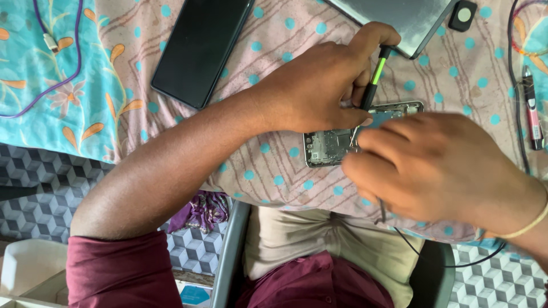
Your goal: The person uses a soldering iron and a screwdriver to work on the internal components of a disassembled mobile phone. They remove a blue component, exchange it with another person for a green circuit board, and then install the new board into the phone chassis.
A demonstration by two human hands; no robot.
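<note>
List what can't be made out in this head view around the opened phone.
- Tool tip: the black-and-green tool in the left hand disappears behind that hand's fingers.
- Opened phone: its right part is covered by the right hand, which is motion-blurred.
- What the right hand's fingers pinch, if anything: hidden and blurred.
- Grey slab at top: cut off by the edge.
- Circuit detail inside the phone: too small.

Worktop cover: we see a pink cloth (274,171) with teal dots beneath the hand, and a turquoise floral cloth (51,114) well to its left.
Floor: we see grey cube-patterned tiles (40,188) below and left of the hand, and again at lower right.
Chair: a grey frame edge (231,256) shows below the hand.
Light: soft, even daylight.
</note>
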